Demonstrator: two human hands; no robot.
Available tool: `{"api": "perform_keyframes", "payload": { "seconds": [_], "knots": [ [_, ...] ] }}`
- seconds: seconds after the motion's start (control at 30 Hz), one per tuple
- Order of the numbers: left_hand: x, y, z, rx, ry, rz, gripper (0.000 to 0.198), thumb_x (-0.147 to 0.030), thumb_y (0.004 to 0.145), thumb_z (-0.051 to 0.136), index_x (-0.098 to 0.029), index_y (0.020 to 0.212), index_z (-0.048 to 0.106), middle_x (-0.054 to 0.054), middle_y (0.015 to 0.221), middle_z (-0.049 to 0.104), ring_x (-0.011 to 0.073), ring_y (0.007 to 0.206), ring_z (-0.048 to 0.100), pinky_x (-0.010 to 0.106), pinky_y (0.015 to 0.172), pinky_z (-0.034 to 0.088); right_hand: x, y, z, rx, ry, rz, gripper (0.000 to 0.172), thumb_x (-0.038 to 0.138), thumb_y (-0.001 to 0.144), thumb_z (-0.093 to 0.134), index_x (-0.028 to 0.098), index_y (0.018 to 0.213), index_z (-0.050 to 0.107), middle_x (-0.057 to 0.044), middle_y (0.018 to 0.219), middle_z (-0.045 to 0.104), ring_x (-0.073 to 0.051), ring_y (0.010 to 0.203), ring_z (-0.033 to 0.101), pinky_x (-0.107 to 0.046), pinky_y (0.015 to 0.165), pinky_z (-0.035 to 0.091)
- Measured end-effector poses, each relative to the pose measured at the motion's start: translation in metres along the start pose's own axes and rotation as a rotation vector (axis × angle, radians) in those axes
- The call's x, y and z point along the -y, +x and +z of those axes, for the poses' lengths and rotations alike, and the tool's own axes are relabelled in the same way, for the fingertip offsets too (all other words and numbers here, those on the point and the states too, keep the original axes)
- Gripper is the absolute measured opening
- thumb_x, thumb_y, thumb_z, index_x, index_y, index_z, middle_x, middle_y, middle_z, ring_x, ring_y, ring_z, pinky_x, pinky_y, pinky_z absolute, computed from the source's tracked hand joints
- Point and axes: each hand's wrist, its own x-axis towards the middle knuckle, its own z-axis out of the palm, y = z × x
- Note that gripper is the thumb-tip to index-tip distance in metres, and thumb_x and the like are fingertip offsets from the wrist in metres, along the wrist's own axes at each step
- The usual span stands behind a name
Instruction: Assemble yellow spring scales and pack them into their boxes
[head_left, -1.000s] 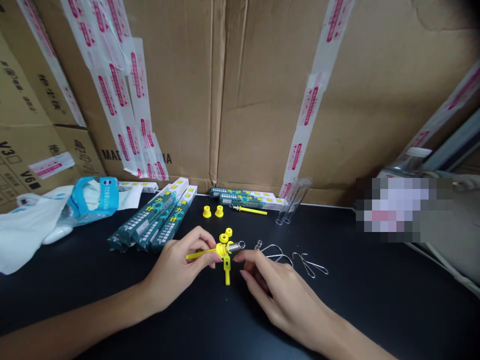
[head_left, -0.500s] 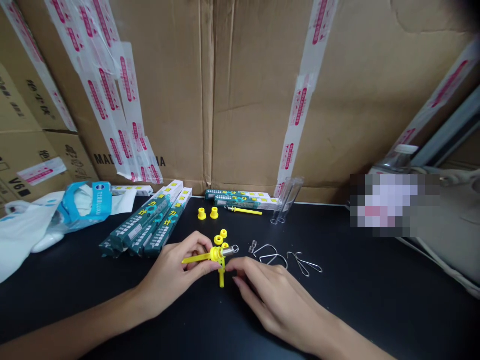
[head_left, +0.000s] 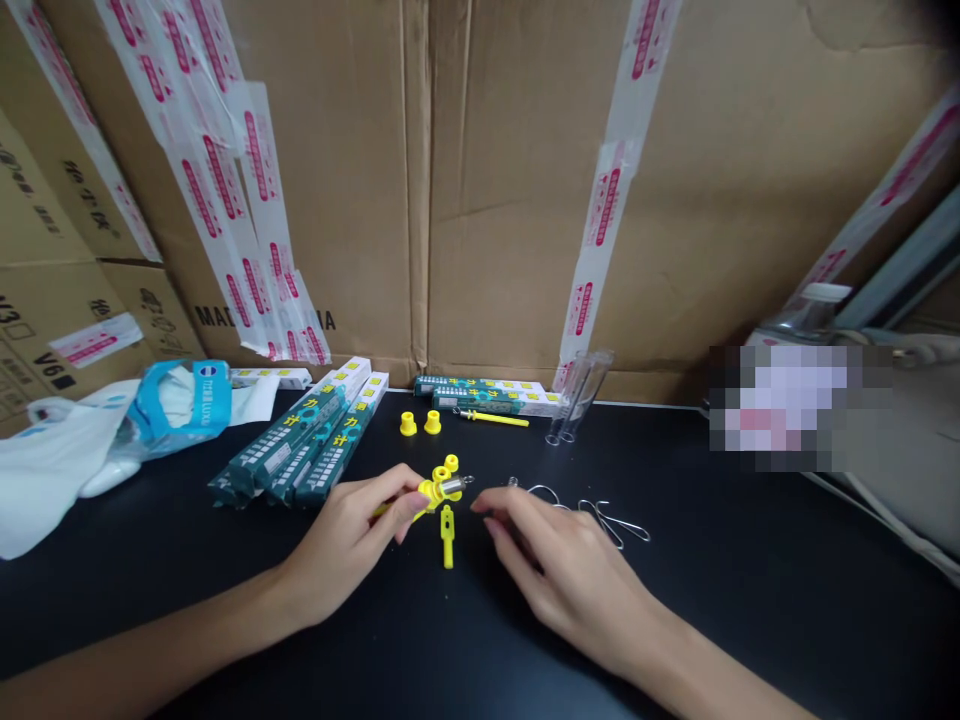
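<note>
My left hand [head_left: 349, 530] is closed on a spring-scale core [head_left: 453, 487], a yellow plastic rod with a collar and a metal spring ending in a small ring. The spring end points right; part of the rod is hidden by the fingers. Just below lies a flat yellow slotted piece [head_left: 448, 540] on the black table. To its right hovers my right hand [head_left: 570, 570], fingers bent, thumb and forefinger slightly apart, with nothing visible between them. Small yellow rings [head_left: 451, 463] sit behind the held core. Bent wire hooks [head_left: 619, 525] lie beyond the right hand, partly covered by it.
Two yellow caps [head_left: 407, 424] stand farther back. Another spring-scale core [head_left: 495, 419] lies before green boxes [head_left: 495, 400], beside clear tubes [head_left: 585, 400]. More green boxes [head_left: 330, 440] and a blue tissue pack [head_left: 180, 405] are at left. A cardboard wall [head_left: 510, 250] closes off the back.
My left hand has turned the core slightly and drawn it off the slotted piece, which now shows fully. My right hand has shifted right, away from that piece.
</note>
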Motion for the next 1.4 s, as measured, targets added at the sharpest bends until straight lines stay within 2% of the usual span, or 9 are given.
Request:
{"api": "perform_keyframes", "payload": {
  "seconds": [0.17, 0.33, 0.47, 0.6, 0.7, 0.83, 1.0, 1.17, 1.4],
  "knots": [
    [0.004, 0.001, -0.001, -0.037, -0.088, -0.083, 0.028, -0.039, 0.101, 0.042, -0.020, 0.090, 0.059, -0.006, 0.065, 0.051, 0.0122, 0.059, 0.050, 0.023, 0.057, 0.037, -0.014, 0.001, 0.002, -0.164, 0.004, 0.171, 0.014, 0.019, 0.099, 0.047, 0.023, 0.106, 0.057, -0.002, 0.084, 0.070, -0.017, 0.067, 0.066, -0.028, 0.058, 0.049],
    [0.014, 0.002, 0.005, -0.079, -0.218, -0.123, 0.021, -0.040, 0.096, 0.055, -0.021, 0.104, 0.057, -0.001, 0.088, 0.061, 0.0161, 0.079, 0.058, 0.025, 0.070, 0.046, -0.013, 0.003, 0.005, -0.150, -0.002, 0.130, 0.020, 0.017, 0.099, 0.045, 0.024, 0.109, 0.061, -0.005, 0.092, 0.069, -0.020, 0.076, 0.065, -0.030, 0.063, 0.051],
    [0.012, 0.004, 0.005, -0.085, -0.250, -0.146, 0.022, -0.040, 0.098, 0.050, -0.020, 0.098, 0.058, -0.001, 0.082, 0.059, 0.0153, 0.075, 0.057, 0.025, 0.069, 0.046, -0.012, 0.003, 0.003, -0.141, -0.066, 0.099, 0.023, 0.015, 0.100, 0.042, 0.022, 0.113, 0.059, -0.008, 0.099, 0.067, -0.024, 0.088, 0.064, -0.038, 0.073, 0.053],
    [0.007, 0.004, 0.001, -0.075, -0.187, -0.149, 0.029, -0.040, 0.100, 0.044, -0.020, 0.083, 0.057, 0.001, 0.081, 0.061, 0.0164, 0.077, 0.058, 0.026, 0.066, 0.042, -0.026, 0.005, -0.004, -0.189, -0.099, 0.149, 0.024, 0.014, 0.100, 0.039, 0.020, 0.114, 0.058, -0.010, 0.100, 0.066, -0.027, 0.093, 0.062, -0.044, 0.081, 0.053],
    [0.006, 0.003, 0.000, -0.074, -0.160, -0.144, 0.032, -0.040, 0.101, 0.042, -0.020, 0.078, 0.053, 0.002, 0.084, 0.063, 0.0164, 0.077, 0.057, 0.026, 0.064, 0.039, -0.037, 0.006, -0.008, -0.142, -0.126, 0.173, 0.016, 0.023, 0.098, 0.054, 0.022, 0.112, 0.062, -0.009, 0.098, 0.068, -0.029, 0.094, 0.062, -0.048, 0.083, 0.052],
    [0.010, 0.001, 0.001, -0.063, -0.209, -0.148, 0.033, -0.042, 0.101, 0.042, -0.020, 0.078, 0.052, 0.001, 0.083, 0.062, 0.0155, 0.074, 0.056, 0.026, 0.063, 0.040, -0.040, 0.007, -0.008, -0.085, -0.148, 0.175, 0.020, 0.028, 0.090, 0.068, 0.023, 0.110, 0.065, -0.008, 0.102, 0.069, -0.030, 0.095, 0.061, -0.049, 0.083, 0.052],
    [0.009, 0.003, 0.001, -0.065, -0.260, -0.156, 0.031, -0.043, 0.101, 0.044, -0.020, 0.081, 0.054, 0.000, 0.079, 0.060, 0.0145, 0.068, 0.053, 0.025, 0.062, 0.042, -0.037, 0.006, -0.007, -0.062, -0.145, 0.191, 0.019, 0.023, 0.094, 0.062, 0.022, 0.113, 0.065, -0.010, 0.105, 0.067, -0.029, 0.097, 0.061, -0.050, 0.085, 0.051],
    [0.003, 0.003, -0.001, -0.073, -0.246, -0.127, 0.029, -0.041, 0.100, 0.046, -0.020, 0.089, 0.063, 0.003, 0.090, 0.065, 0.0179, 0.081, 0.058, 0.026, 0.070, 0.045, -0.039, 0.006, -0.008, -0.046, -0.139, 0.175, 0.021, 0.027, 0.093, 0.063, 0.026, 0.114, 0.066, -0.009, 0.108, 0.064, -0.029, 0.100, 0.060, -0.052, 0.087, 0.052],
    [0.005, 0.002, -0.003, -0.115, -0.080, -0.061, 0.034, -0.042, 0.101, 0.045, -0.021, 0.099, 0.071, 0.002, 0.086, 0.055, 0.0177, 0.078, 0.052, 0.027, 0.064, 0.038, -0.039, 0.006, -0.017, -0.177, -0.098, 0.184, 0.024, 0.021, 0.100, 0.043, 0.022, 0.109, 0.065, -0.009, 0.100, 0.067, -0.027, 0.095, 0.063, -0.048, 0.084, 0.053]
  ]
}}
